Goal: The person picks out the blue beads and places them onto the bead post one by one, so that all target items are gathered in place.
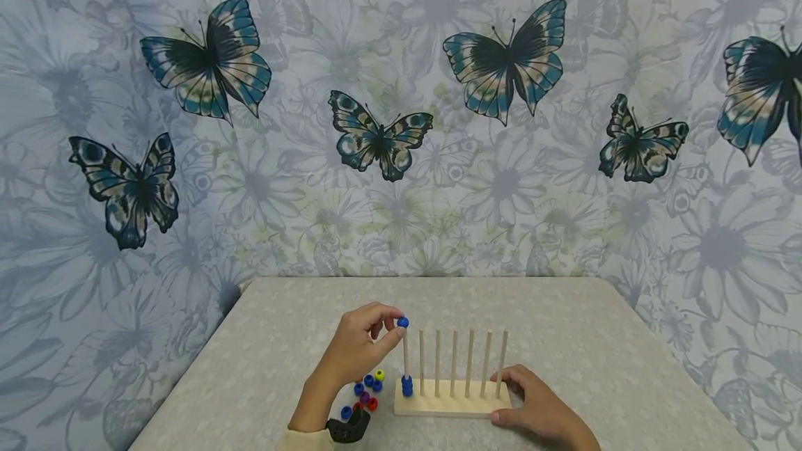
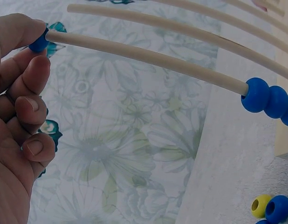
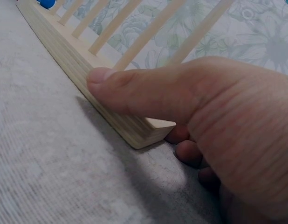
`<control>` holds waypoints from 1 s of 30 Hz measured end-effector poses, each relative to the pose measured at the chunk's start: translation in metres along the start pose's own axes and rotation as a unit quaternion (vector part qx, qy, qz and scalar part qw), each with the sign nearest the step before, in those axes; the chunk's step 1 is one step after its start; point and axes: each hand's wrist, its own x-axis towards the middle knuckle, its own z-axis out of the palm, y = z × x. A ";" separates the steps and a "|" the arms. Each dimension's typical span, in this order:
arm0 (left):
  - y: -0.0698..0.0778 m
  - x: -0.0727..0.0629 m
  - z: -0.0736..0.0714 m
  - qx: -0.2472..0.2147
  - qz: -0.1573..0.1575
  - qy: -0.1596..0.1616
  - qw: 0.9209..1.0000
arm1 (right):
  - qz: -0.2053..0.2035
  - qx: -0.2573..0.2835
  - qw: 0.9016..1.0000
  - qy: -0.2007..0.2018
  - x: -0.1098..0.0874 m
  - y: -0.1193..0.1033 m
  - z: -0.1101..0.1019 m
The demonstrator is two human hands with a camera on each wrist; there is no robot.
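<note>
Left hand: a round blue bead with a smooth finish [image 1: 403,323] is pinched between the thumb and forefinger of the left hand [image 1: 363,343], the other fingers being curled loosely below.
Raised bead: it is held at the upper tip of the leftmost upright, a slim pale wooden peg [image 1: 405,355] (whether it has been threaded cannot be told).
Leftmost peg: three stacked blue beads [image 1: 407,387] are carried at its foot.
Stand: seven pegs in all are set in one row along a long, pale wooden base [image 1: 447,406].
Right hand: the base's right end is gripped by the right hand [image 1: 532,406], with the thumb laid along the front edge and fingers bent behind the end.
Loose beads: a yellow bead [image 1: 379,375], a purple bead [image 1: 365,397], red beads [image 1: 372,404] and several loose blue beads [image 1: 347,412] are scattered left of the base on the pale, patterned tabletop [image 1: 282,326].
Left wrist: a black band [image 1: 349,427] is worn beside a cream sleeve [image 1: 307,441].
Backdrop: the grey floral wall [image 1: 401,228] is decorated with teal-and-black butterflies [image 1: 209,58].
</note>
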 end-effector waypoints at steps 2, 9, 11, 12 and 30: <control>0.000 0.000 0.000 0.000 -0.001 -0.002 1.000 | 0.002 -0.004 1.000 -0.001 0.000 0.000 0.000; 0.000 0.000 0.001 0.001 0.001 -0.010 1.000 | 0.002 -0.005 1.000 -0.003 -0.002 0.000 0.000; -0.001 0.000 0.002 0.003 0.001 -0.011 1.000 | 0.004 -0.006 1.000 -0.004 -0.002 0.000 0.000; -0.001 0.000 0.002 0.003 0.001 -0.012 1.000 | 0.003 -0.005 1.000 -0.005 -0.002 0.000 0.001; -0.001 0.000 0.000 0.005 0.003 -0.042 0.999 | 0.001 -0.007 1.000 -0.005 -0.001 -0.002 0.000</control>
